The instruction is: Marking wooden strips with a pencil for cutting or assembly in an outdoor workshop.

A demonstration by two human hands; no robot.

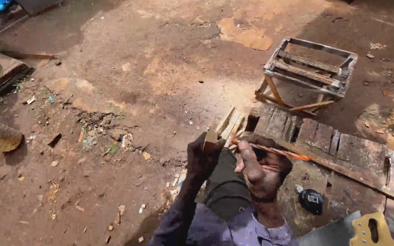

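Observation:
My left hand (202, 159) grips a short piece of pale wood (224, 130) that sticks up and away from me. My right hand (261, 171) holds an orange pencil (274, 150), its tip touching the wood near my left thumb. Both hands are raised over my knee, just in front of a rough wooden workbench (343, 150). My purple sleeves show at the bottom.
A slatted wooden crate frame (308, 70) stands on the dirt beyond the bench. A black tape measure (311, 201) and a handsaw with a yellow handle (365, 230) lie on the bench at lower right. Wood scraps litter the red earth at left.

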